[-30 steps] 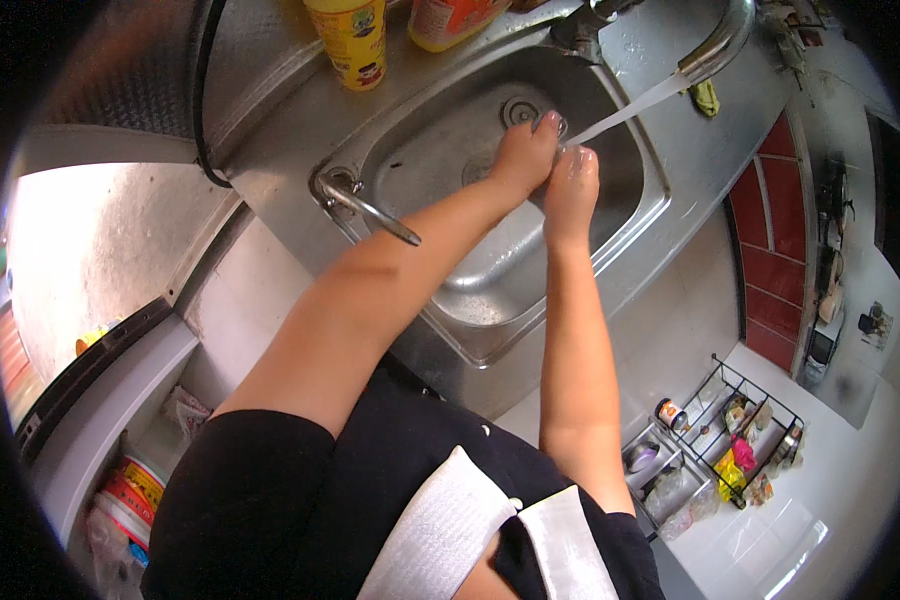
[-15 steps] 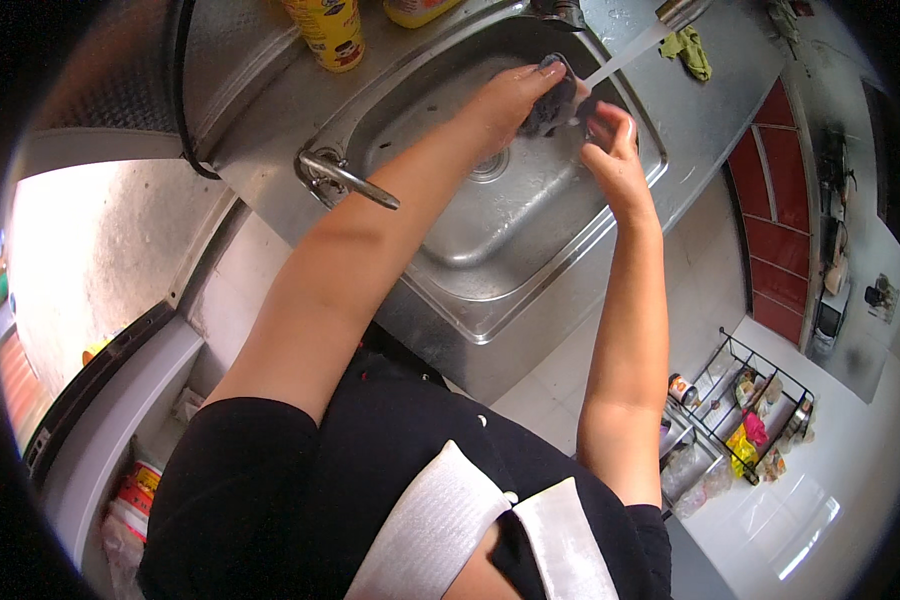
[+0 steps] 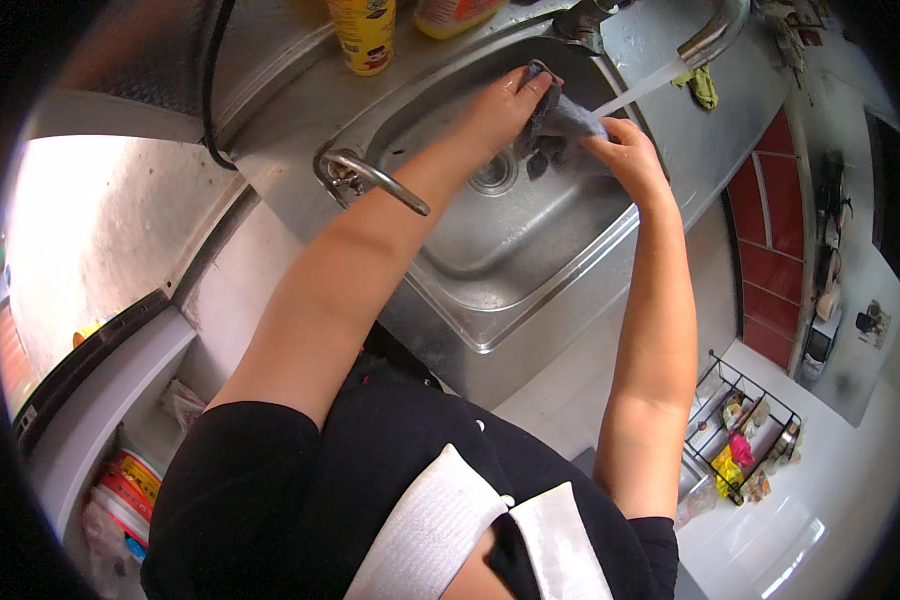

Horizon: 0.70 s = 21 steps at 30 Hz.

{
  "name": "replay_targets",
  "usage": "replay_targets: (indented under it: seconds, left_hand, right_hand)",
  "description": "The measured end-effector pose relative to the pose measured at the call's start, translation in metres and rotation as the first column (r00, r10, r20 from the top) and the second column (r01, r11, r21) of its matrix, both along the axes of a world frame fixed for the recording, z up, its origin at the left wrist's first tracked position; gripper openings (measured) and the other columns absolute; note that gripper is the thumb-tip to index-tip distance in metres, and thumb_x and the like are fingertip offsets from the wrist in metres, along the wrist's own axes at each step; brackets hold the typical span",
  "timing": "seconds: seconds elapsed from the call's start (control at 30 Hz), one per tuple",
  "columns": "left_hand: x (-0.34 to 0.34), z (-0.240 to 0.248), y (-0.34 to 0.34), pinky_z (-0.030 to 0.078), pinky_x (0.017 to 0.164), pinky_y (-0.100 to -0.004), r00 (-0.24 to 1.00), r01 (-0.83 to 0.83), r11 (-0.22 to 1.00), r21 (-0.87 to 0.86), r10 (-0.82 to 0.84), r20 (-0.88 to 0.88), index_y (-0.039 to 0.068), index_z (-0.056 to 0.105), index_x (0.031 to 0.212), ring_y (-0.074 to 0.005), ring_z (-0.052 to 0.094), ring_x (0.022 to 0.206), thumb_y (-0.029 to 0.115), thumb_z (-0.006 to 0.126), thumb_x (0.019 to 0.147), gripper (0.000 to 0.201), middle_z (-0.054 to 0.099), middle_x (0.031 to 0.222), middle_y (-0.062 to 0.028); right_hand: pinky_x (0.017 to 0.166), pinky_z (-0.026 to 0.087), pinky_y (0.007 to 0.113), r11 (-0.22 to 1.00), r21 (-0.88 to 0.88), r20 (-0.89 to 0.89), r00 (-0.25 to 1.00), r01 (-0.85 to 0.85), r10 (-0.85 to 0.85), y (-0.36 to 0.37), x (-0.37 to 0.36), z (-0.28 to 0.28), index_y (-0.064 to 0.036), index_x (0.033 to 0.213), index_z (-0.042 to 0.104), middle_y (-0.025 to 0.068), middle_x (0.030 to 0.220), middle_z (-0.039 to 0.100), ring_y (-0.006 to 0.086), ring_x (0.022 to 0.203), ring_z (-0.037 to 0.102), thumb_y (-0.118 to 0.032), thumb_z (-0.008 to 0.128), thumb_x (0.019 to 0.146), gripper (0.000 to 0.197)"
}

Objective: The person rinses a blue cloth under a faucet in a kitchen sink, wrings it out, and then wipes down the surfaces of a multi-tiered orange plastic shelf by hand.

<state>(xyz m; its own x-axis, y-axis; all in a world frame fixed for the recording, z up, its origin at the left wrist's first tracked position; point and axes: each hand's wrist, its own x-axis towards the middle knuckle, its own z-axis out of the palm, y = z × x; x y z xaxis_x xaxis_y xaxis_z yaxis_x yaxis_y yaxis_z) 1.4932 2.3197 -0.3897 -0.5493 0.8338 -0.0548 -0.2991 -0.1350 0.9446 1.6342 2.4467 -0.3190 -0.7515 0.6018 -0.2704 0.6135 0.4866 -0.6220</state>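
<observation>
The left hand point(image 3: 505, 115) grasps the left end of a wet grey-blue cloth point(image 3: 568, 122), and the right hand point(image 3: 630, 155) pinches its right end between thumb and fingers. The cloth is held up over the far part of a stainless-steel sink point(image 3: 490, 240), its darker lower folds hanging beside the drain point(image 3: 493, 173). Water from the curved faucet point(image 3: 715, 45) at far right runs onto the cloth near the right hand. A thinner curved spout point(image 3: 380, 183) stands at the sink's left rim. On the steel bench point(image 3: 290, 165), a yellow canister point(image 3: 365, 38) stands beyond the sink at far left, and a yellow-green rag point(image 3: 704, 88) lies at far right.
</observation>
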Motion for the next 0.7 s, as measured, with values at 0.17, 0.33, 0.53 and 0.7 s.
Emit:
replay_targets:
  seconds: [0.17,0.33,0.53,0.7]
  left_hand:
    - [-0.006,-0.001,-0.007,0.043,0.079,-0.023,0.99,-0.04,0.999,-0.03,0.035,-0.138,0.009,0.059,0.109,-0.0076,0.053,0.089,0.033,0.049,0.093,0.031,0.06,0.096,-0.001]
    - [-0.008,0.003,-0.012,0.042,0.079,-0.025,0.974,-0.04,0.997,-0.073,0.023,-0.224,0.008,0.058,0.107,-0.0094,0.051,0.09,0.032,0.054,0.09,0.03,0.059,0.095,-0.0024]
    - [-0.005,0.017,-0.016,0.046,0.068,-0.0328,0.784,-0.154,0.946,-0.285,-0.059,-0.618,0.006,0.056,0.101,-0.0194,0.057,0.074,0.028,0.064,0.075,0.035,0.06,0.082,-0.0089]
    - [-0.003,0.001,-0.025,0.046,0.07,-0.0316,0.897,-0.106,0.974,-0.199,0.007,-0.441,0.005,0.057,0.099,-0.018,0.058,0.076,0.017,0.06,0.073,0.028,0.061,0.083,-0.0089]
  right_hand:
    - [0.069,0.042,0.024,0.98,-0.19,-0.031,0.998,0.05,-0.057,0.001,-0.007,0.032,0.001,0.095,0.062,0.0024,0.083,0.06,0.012,0.075,0.053,-0.018,0.066,0.076,0.027]
    - [0.071,0.045,0.025,0.836,-0.521,-0.227,0.916,0.173,-0.331,-0.014,-0.02,0.043,0.0012,0.098,0.06,0.004,0.087,0.061,0.0137,0.078,0.057,-0.008,0.058,0.079,0.021]
    - [0.067,0.048,0.027,0.841,-0.47,-0.103,0.93,0.266,-0.352,-0.017,-0.026,0.045,0.0008,0.094,0.059,0.0073,0.087,0.063,0.0165,0.076,0.06,-0.009,0.062,0.078,0.02]
    - [0.065,0.047,0.025,0.734,-0.642,-0.182,0.887,0.221,-0.426,-0.015,-0.014,0.069,-0.0021,0.093,0.061,0.005,0.086,0.062,0.014,0.075,0.06,-0.012,0.061,0.082,0.015]
